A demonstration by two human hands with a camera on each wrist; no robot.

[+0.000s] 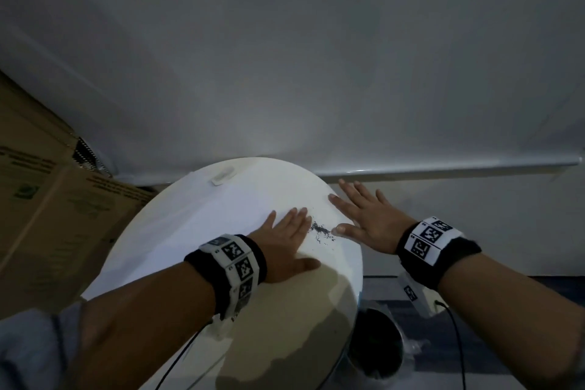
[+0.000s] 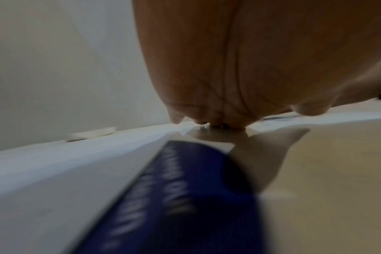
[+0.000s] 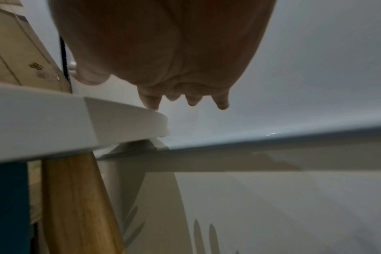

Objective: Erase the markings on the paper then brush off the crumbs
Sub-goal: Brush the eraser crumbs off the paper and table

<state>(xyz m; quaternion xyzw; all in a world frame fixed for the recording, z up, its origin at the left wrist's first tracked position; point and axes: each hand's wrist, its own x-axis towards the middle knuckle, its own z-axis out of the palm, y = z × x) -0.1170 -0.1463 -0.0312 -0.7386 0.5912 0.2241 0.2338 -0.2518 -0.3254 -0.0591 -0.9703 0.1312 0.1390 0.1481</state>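
Dim white wall [image 1: 285, 57], round white table [image 1: 285, 342], cardboard boxes [image 1: 47, 199]

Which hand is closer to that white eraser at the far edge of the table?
The left hand. It lies flat on the paper, nearer the eraser; the right hand sits further off at the table's right rim, across the crumbs.

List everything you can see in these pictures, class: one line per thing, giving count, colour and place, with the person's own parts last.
Table: one, white, round, centre; a wooden leg below.
Paper: one sheet, white, on the table's left part.
Eraser: one, white, at the table's far edge.
Crumbs: a small pile, dark, between the two hands.
Cardboard boxes: at least two, brown, left of the table.
Bin: one, dark, on the floor right of the table.
Wristbands: two, black with white marker tags, one on each wrist.
Left hand: flat on the paper, fingers straight.
Right hand: fingers spread, over the table's right edge.
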